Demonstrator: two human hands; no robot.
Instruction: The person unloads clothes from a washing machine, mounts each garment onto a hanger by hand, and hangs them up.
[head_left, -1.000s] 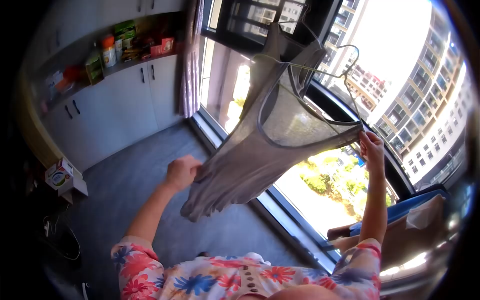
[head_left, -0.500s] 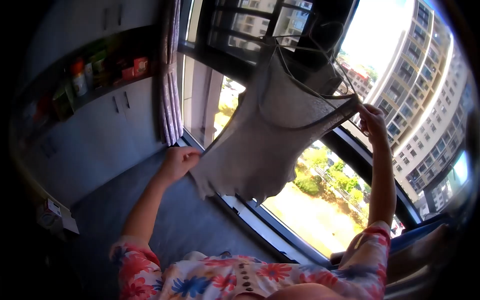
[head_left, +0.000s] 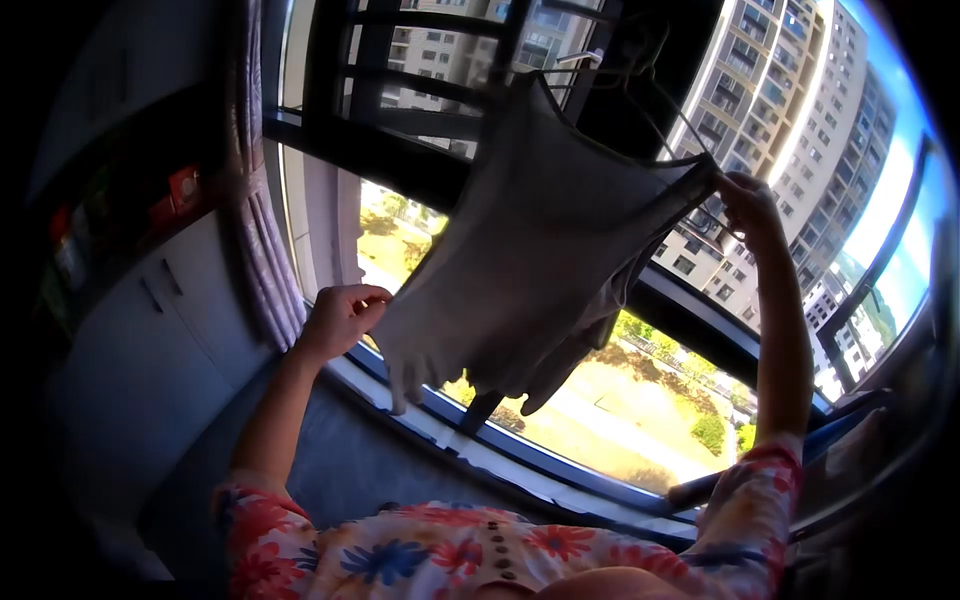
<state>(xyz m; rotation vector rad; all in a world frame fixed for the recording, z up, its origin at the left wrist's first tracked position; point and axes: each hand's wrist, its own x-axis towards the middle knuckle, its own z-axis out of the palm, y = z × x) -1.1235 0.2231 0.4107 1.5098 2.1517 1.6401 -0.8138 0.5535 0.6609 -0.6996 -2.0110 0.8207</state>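
Note:
A grey sleeveless top (head_left: 530, 240) hangs in front of the window from a thin wire hanger (head_left: 665, 110). My left hand (head_left: 350, 312) pinches the garment's lower left edge, fingers closed on the cloth. At the garment's upper right, my right hand (head_left: 748, 208) grips the strap close to the hanger's end. The cloth stretches between both hands, and its ragged-looking hem hangs loose below. Part of the hanger is hidden behind the fabric.
A tall window (head_left: 620, 400) looks out on high buildings (head_left: 800, 130). A patterned curtain (head_left: 268, 240) hangs at the left, beside cabinets (head_left: 165, 330) and a shelf with a red box (head_left: 185, 190). Dark bars cross the upper window.
The view has turned to the right, so the curtain and cabinets sit further left. The top has turned, its neckline opening now less visible. Both hands still hold it.

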